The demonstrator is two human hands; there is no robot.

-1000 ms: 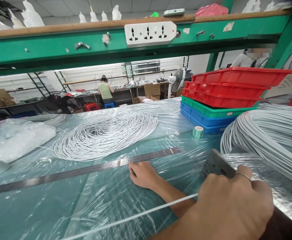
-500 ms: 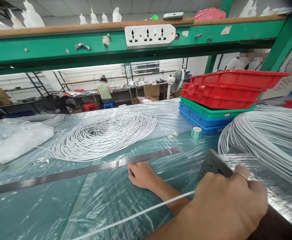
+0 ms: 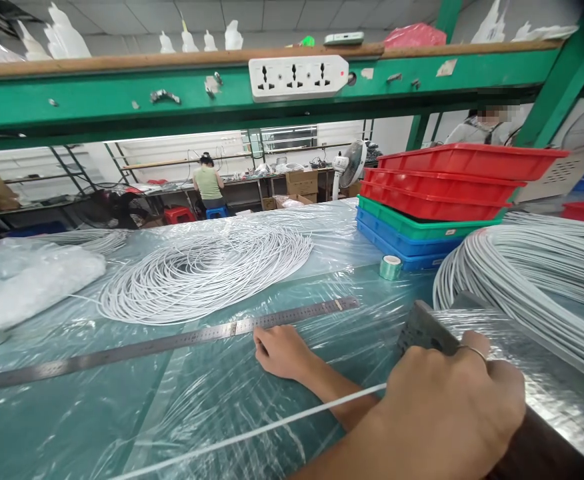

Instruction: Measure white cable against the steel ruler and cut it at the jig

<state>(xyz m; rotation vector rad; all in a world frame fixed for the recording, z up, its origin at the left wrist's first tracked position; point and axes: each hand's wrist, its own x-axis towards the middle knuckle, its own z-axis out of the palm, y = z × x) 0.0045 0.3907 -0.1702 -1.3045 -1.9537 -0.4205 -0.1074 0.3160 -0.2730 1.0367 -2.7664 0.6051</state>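
My arms cross, the left one over the right. My left hand (image 3: 452, 407), large at the lower right and wearing a ring, is closed over a white cable (image 3: 252, 432) that runs in from the lower left. Its fingertips are hidden behind the back of the hand. Right beside it stands a dark metal plate (image 3: 429, 328), perhaps touched by the fingers. My right hand (image 3: 282, 351) rests curled at the near edge of a steel ruler (image 3: 167, 341). Whatever its fingers pinch, if anything, is hidden.
A loose coil of white cable (image 3: 202, 277) lies behind the ruler, and a larger coil (image 3: 512, 293) at right. Stacked plastic trays (image 3: 447, 193) and green tape (image 3: 391, 267) stand near it. A plastic bag (image 3: 37, 280) lies left. A green shelf beam (image 3: 122, 100) crosses above.
Both hands hold nearly the same poses and places. The whole view has shifted very slightly, with the left hand appearing a little further left.
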